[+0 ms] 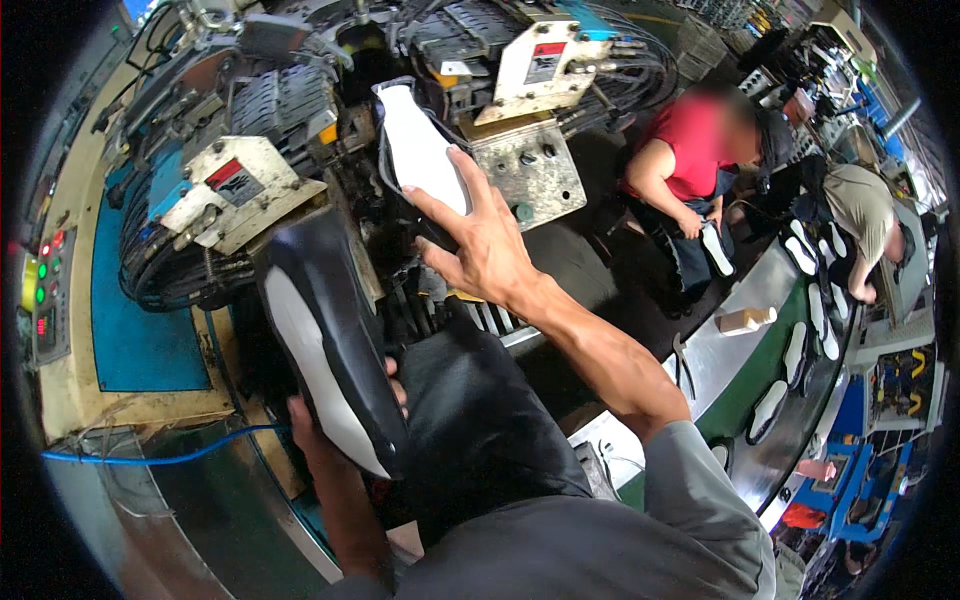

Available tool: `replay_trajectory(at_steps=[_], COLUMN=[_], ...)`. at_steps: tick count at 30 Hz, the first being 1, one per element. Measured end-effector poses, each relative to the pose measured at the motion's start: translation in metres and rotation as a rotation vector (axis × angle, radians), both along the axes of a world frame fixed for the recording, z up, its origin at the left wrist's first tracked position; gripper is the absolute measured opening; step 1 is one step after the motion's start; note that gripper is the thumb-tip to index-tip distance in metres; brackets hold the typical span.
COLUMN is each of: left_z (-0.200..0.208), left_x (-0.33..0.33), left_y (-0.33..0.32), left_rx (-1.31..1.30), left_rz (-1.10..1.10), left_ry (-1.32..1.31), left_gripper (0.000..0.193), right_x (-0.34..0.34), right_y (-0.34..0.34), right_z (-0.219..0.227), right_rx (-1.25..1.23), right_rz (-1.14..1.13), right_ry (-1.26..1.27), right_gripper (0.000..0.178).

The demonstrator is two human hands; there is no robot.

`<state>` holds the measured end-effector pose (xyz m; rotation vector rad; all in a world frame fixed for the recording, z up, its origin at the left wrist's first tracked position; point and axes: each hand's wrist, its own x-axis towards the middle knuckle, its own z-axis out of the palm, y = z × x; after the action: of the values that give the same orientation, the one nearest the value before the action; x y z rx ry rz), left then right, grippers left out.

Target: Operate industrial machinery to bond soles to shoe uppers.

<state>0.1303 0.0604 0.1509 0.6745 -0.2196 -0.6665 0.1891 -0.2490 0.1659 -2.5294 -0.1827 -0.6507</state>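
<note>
- nearest, low in the middle, sits the person's grey sleeve (640,530) with a dark apron (480,420) just beyond it.
- left hand (335,425) grips a black shoe upper on its last (325,335) from below, fingers wrapped around its near end; the white insole faces left and up, and the toe tilts away toward the machine.
- right hand (480,235) reaches far, arm stretched out, fingers spread and half open, fingertips resting on a second black shoe with a white insole (420,150).
- that second shoe stands seated in the lasting machine (300,110), toe pointing far, at the middle of the scene.
- left of the machine, a control panel (45,290) shows red and green lights.
- far right, two other people work beside a curved conveyor (790,380) carrying soles.
</note>
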Motion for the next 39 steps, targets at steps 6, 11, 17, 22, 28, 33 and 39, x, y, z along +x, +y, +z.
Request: replay_trajectory(at_steps=[6, 11, 17, 22, 28, 33, 39], left_z=[-0.036, -0.082, -0.101, -0.115, -0.137, -0.123, -0.132], left_x=[-0.061, -0.085, -0.107, -0.105, -0.087, -0.063, -0.044], left_y=[0.031, 0.052, 0.048, 0.037, 0.021, -0.018, -0.031], left_rx=[0.196, 0.185, 0.156, 0.152, 0.241, 0.44, 0.447], left_rz=[0.262, 0.19, 0.194, 0.121, -0.019, 0.06, 0.053], left_ry=[0.325, 0.34, 0.44, 0.427, 0.419, 0.31, 0.327], left_gripper=[0.098, 0.09, 0.088, 0.075, 0.073, 0.076, 0.075], right_x=[0.023, 0.021, 0.014, 0.021, 0.082, 0.14, 0.164], right_y=[0.022, 0.017, 0.012, 0.016, 0.009, -0.003, -0.017], right_z=[-0.033, -0.02, -0.004, -0.007, 0.01, 0.025, 0.026], right_rx=[-0.005, -0.39, -0.51, -0.466, -0.409, -0.385, -0.321], right_rz=[-0.027, -0.044, 0.004, -0.01, -0.016, -0.011, -0.003], right_ry=[0.021, -0.147, 0.045, 0.047, 0.03, 0.043, -0.091], right_gripper=[0.07, 0.07, 0.076, 0.072, 0.067, 0.066, 0.065])
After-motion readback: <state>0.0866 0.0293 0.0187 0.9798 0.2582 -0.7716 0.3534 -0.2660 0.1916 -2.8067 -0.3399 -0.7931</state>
